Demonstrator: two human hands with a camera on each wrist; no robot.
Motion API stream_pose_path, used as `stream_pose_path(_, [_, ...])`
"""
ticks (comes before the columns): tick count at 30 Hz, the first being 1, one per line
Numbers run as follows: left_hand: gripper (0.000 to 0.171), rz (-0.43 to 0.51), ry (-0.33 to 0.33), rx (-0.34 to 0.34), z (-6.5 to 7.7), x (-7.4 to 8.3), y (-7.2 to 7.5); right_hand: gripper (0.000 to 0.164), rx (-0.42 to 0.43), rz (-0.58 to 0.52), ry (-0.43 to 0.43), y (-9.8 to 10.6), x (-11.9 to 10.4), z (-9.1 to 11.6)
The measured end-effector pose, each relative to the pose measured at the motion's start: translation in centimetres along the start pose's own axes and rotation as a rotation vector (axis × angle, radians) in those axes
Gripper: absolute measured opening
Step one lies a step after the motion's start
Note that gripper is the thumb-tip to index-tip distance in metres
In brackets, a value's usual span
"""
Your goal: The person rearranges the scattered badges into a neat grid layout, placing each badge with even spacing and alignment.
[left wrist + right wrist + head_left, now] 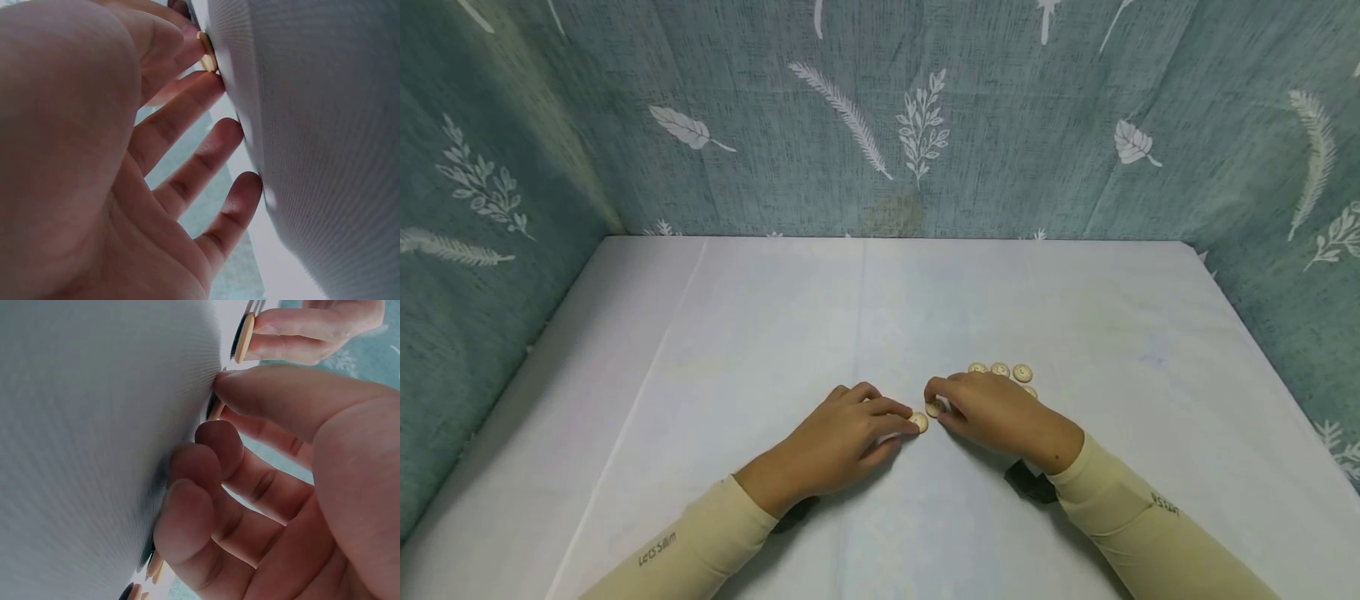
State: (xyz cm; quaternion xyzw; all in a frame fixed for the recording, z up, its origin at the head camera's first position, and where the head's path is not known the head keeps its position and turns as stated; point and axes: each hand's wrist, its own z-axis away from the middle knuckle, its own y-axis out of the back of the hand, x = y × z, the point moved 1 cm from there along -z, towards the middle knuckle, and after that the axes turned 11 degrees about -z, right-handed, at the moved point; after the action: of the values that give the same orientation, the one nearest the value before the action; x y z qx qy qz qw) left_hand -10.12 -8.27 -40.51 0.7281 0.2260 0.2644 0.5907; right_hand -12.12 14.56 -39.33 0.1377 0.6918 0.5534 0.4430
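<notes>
Two small round wooden tokens lie close together on the white table, with dark marks on their faces. My left hand [846, 437] touches the nearer wooden token [919, 422] with two fairly straight fingertips at its left edge; the other fingers spread over the cloth in the left wrist view. The thumb and index finger of my right hand [1000, 417] pinch the other wooden token [935, 407] from its two sides. That token is partly hidden by the fingers, and the remaining right fingers are curled in the right wrist view.
Beyond the right hand lie several more wooden tokens [1022, 372], some partly covered by the hand. The white tablecloth [737, 333] spreads around both arms. Green leaf-patterned fabric [760, 167] walls the back and both sides.
</notes>
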Motion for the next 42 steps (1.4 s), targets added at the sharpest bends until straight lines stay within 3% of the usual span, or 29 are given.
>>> stream_pose_path(7, [0.023, 0.003, -0.001, -0.004, 0.07, 0.02, -0.19, 0.014, -0.002, -0.026, -0.001, -0.05, 0.06, 0.05])
stream_pose_path(26, [0.023, -0.016, -0.006, 0.007, -0.18, -0.16, -0.18, 0.012, 0.038, 0.053, -0.029, 0.36, -0.18, -0.05])
stream_pose_path(42, [0.023, -0.007, -0.005, 0.000, -0.21, -0.11, 0.11, 0.013, 0.033, 0.051, -0.046, 0.49, -0.16, -0.09])
